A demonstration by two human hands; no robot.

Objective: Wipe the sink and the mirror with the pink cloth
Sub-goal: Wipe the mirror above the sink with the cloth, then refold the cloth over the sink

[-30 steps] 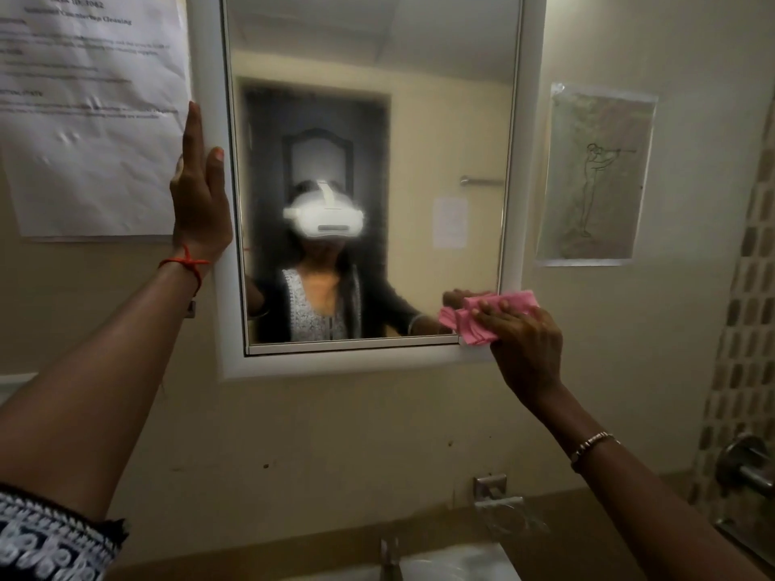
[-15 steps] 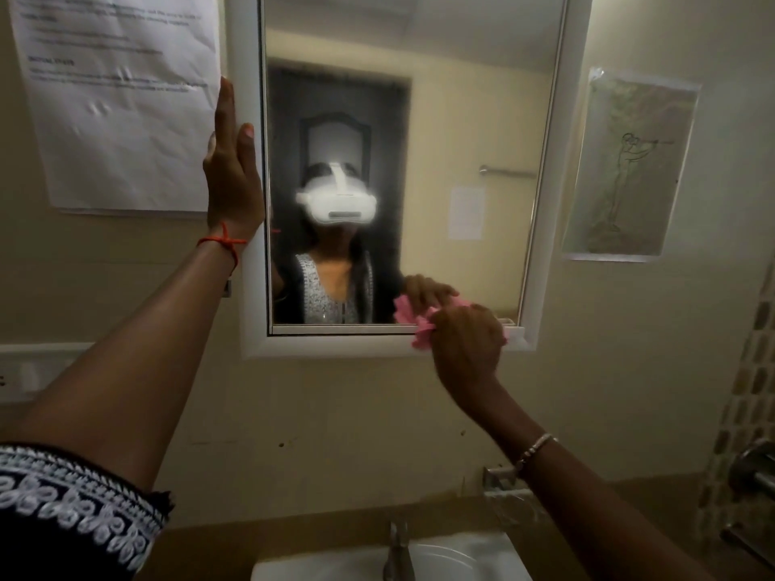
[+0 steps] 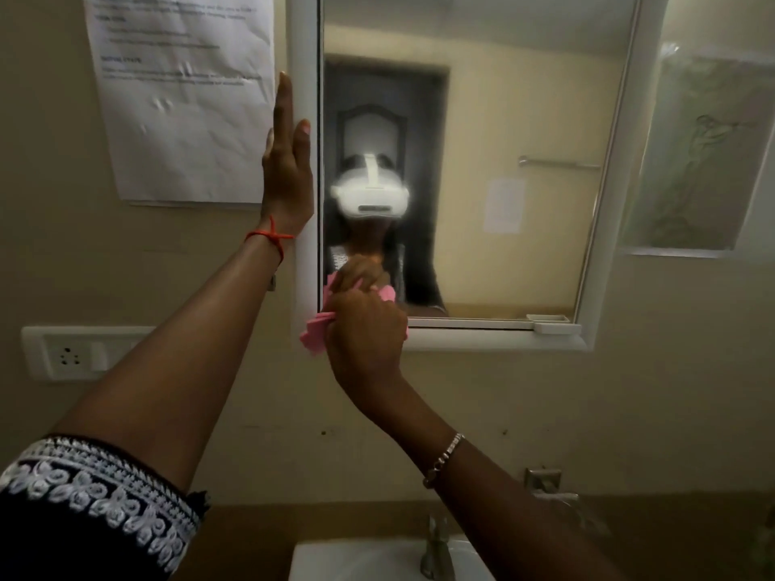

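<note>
A white-framed mirror [image 3: 503, 119] hangs on the beige wall. My right hand [image 3: 367, 333] grips the bunched pink cloth [image 3: 313, 334] and presses it against the mirror's lower left corner. Most of the cloth is hidden under my fingers. My left hand [image 3: 288, 169] lies flat, fingers straight up, against the left side of the mirror frame. The white sink [image 3: 356, 561] shows at the bottom edge, directly below my right arm.
A metal tap [image 3: 436, 551] stands at the sink's back. A printed paper sheet [image 3: 184, 94] is taped left of the mirror, a drawing [image 3: 704, 153] right of it. A wall socket plate [image 3: 71, 354] sits low left. A small white ledge [image 3: 553, 325] sticks out at the mirror's bottom right.
My right hand has slid the pink cloth leftward along the mirror's bottom edge, from the lower right corner to the lower left. My left hand has stayed on the frame.
</note>
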